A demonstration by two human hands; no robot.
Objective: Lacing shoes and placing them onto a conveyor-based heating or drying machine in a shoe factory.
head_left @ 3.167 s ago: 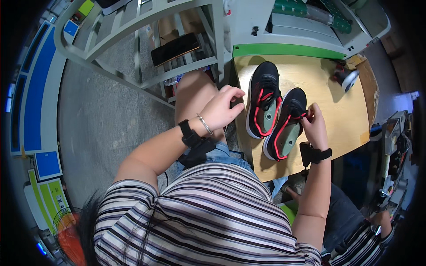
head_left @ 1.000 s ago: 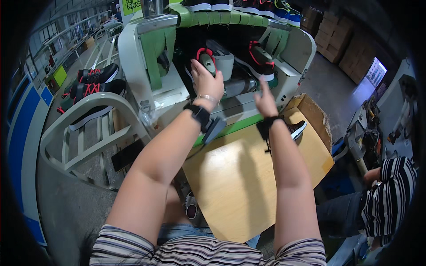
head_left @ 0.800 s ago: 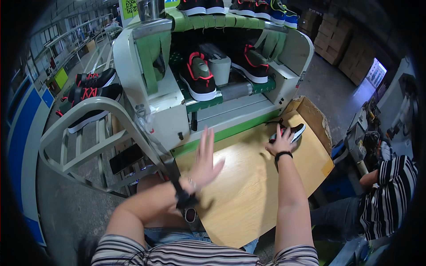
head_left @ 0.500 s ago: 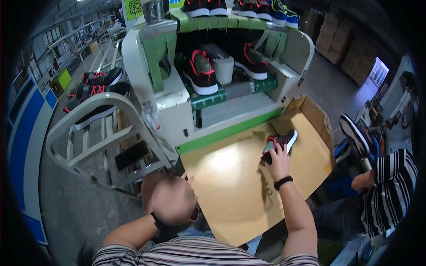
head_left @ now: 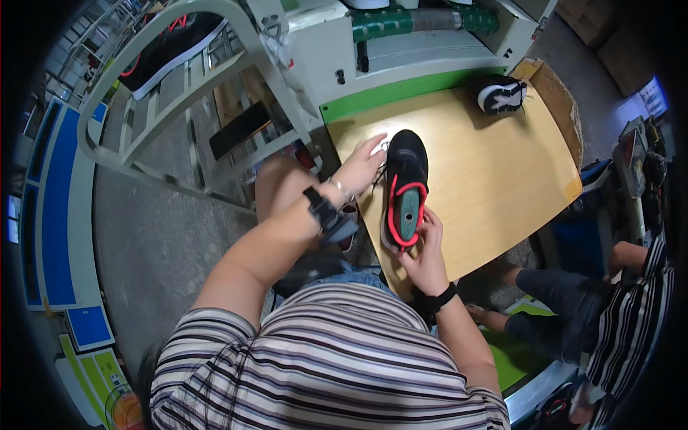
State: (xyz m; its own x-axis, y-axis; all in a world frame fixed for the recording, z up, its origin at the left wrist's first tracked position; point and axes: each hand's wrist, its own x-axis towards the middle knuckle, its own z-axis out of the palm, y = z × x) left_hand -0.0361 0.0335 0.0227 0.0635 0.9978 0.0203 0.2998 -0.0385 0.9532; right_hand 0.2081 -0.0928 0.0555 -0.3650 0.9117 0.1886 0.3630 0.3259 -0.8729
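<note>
A black running shoe [head_left: 410, 161] with a red-edged collar stands on the pale wooden board, toe pointing away from me. Inside its opening sits a green shoe last [head_left: 409, 213] with a small hole. My right hand [head_left: 426, 252] grips the heel, thumb and fingers around its back. Beside the laces on the shoe's left, my left hand [head_left: 360, 166] has its fingers stretched out. A dark lace hangs by those fingers; whether they touch it I cannot tell. Another dark shoe [head_left: 502, 97] lies at the board's far right, its white-and-black sole toward me.
The wooden board [head_left: 494, 186] meets a machine with a green strip [head_left: 416, 93] and a green roller [head_left: 380, 25]. A cardboard edge [head_left: 562, 107] borders its right. On the left, a metal rack [head_left: 172, 107] carries a shoe [head_left: 172, 54] and a phone [head_left: 241, 130]. A co-worker [head_left: 616, 315] sits at right.
My view has tipped downward. My right hand, earlier on a shoe farther out, now holds a shoe's heel close to me. My left hand has come over the board to the laces.
</note>
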